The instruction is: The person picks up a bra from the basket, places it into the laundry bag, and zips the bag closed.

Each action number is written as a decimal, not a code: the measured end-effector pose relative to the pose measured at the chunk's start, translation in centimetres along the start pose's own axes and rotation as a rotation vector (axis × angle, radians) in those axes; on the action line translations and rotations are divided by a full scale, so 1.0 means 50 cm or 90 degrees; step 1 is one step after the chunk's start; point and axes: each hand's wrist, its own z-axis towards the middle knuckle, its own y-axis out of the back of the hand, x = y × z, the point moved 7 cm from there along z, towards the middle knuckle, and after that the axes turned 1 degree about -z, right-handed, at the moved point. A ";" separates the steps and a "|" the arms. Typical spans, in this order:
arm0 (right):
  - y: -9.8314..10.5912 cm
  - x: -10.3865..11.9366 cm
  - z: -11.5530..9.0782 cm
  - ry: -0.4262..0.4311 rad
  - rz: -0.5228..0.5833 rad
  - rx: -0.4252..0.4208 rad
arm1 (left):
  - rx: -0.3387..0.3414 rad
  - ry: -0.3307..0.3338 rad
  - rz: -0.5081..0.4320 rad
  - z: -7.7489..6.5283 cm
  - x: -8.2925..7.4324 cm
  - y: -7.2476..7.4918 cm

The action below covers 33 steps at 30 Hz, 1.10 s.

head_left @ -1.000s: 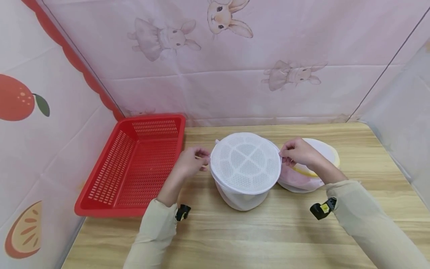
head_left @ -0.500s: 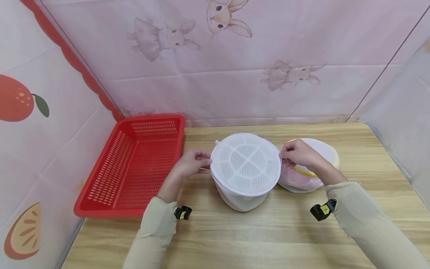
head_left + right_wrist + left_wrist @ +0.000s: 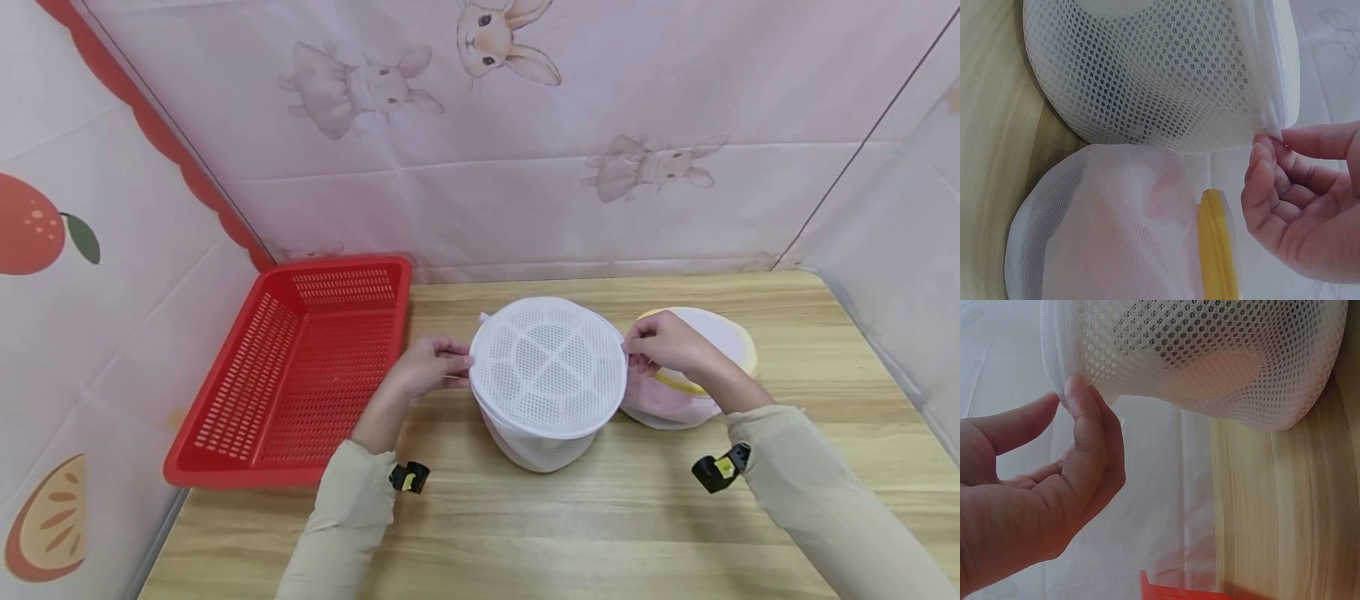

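A round white mesh laundry bag [image 3: 547,367] stands upright on the wooden table, its flat mesh top facing up. At its left rim, my left hand [image 3: 429,367] pinches the edge between thumb and fingertips; the left wrist view shows the thumb and forefinger on either side of the white rim band [image 3: 1060,356]. Opposite, my right hand [image 3: 666,340] pinches the right rim, with the other fingers curled in. Through the honeycomb mesh [image 3: 1141,69] nothing distinct shows inside. Just right of it, partly behind my right hand, sits a second, pinkish-white mesh bag [image 3: 1122,225] with yellow trim [image 3: 1215,244].
A red slotted plastic basket [image 3: 247,477] stands at the left of the wooden table [image 3: 570,533]. Pink curtain-like sheeting with rabbits [image 3: 480,208] rises along the back edge, and pale sheets close off both sides.
My left hand has shifted slightly, its fingers coming from loosely beside the left rim to pinching it. My right hand and both bags stay almost where they were.
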 end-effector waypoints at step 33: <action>0.001 -0.004 0.008 0.009 -0.007 0.024 | -0.034 0.015 0.004 0.017 0.004 0.002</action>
